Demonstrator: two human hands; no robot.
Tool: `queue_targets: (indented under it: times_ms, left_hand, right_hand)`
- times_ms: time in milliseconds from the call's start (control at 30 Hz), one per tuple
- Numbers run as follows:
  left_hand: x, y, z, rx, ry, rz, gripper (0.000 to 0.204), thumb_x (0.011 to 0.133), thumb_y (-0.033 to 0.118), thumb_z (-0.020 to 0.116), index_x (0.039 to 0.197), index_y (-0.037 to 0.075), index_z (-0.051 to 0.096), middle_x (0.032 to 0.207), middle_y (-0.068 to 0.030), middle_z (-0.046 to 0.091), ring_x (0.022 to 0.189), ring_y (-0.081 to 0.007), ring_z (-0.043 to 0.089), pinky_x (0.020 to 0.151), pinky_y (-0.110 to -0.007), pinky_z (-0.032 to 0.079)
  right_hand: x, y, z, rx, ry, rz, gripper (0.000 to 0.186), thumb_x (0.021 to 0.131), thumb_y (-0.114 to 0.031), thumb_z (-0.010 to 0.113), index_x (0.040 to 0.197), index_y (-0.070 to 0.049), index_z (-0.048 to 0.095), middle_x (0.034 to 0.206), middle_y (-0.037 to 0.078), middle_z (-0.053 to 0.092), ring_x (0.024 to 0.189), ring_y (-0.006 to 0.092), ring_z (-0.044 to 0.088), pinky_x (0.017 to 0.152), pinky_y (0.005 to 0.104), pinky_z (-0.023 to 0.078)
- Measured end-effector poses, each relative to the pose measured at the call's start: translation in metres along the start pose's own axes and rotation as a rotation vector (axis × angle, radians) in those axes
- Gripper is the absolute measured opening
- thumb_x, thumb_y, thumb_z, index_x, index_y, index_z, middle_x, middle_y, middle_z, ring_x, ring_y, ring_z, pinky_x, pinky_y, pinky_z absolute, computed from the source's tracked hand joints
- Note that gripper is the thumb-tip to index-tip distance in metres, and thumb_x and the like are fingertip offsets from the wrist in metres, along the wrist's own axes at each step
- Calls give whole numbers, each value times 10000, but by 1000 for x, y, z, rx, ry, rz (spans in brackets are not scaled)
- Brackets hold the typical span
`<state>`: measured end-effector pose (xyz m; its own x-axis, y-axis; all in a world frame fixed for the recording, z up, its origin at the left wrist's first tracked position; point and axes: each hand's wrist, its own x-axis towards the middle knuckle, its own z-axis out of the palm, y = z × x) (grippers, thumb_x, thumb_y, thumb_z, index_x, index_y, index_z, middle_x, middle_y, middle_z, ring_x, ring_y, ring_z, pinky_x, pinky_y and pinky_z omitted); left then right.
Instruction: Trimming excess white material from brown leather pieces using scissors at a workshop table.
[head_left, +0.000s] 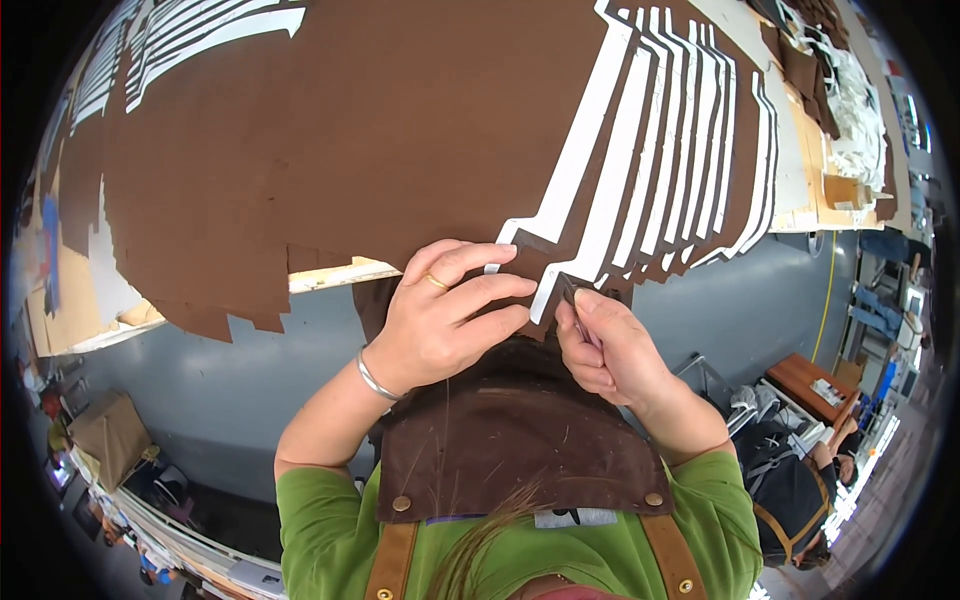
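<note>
A large brown sheet (350, 140) lies on the worktable, with rows of white angled strips (610, 150) on its right part and more at the upper left. My left hand (445, 315) rests at the near edge, fingers apart, tips on the brown material and a white strip. Just right of it, my right hand (605, 350) grips a small dark tool (568, 284) at that strip's lower end; the tool's exact kind is hard to make out.
The table's wooden edge (338, 270) shows below the sheet. Brown and white scraps (840, 120) lie piled at the far right. A brown box (805, 385) stands beside a co-worker (790, 480) at lower right. Another workbench with a tan bag (110, 435) is at lower left.
</note>
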<state>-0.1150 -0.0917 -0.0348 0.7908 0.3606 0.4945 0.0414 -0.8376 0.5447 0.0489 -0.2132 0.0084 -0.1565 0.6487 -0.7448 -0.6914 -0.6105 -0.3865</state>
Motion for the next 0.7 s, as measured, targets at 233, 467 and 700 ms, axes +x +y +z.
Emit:
queue_targets:
  times_ms: [233,467,700]
  left_hand:
    - [1,3,4,-21,45,3,83,609,120,683,662,129,620,880,34,618,978,-193,532,780,-347,412]
    - [0,3,3,-23,45,-5,74,615,129,685,653,130,621,877,41,617,978,-190,530,783,-344,413]
    - [-1,2,0,-40,49,-26,97,624,143,679,702,148,622,920,49,618,987,-177,537,801,-341,410]
  right_hand:
    - [-2,3,-4,30,8,-13,265,934,-309,356,834,-89,465,502,-32,313,351,48,229,313,190,167]
    - [2,5,-2,66,16,-10,277,929,-320,352,809,-90,449,499,-30,313,346,48,224,304,191,172]
    - [6,6,-2,85,-16,-20,279,924,-336,362,791,-98,420,465,-27,284,313,53,210,272,191,162]
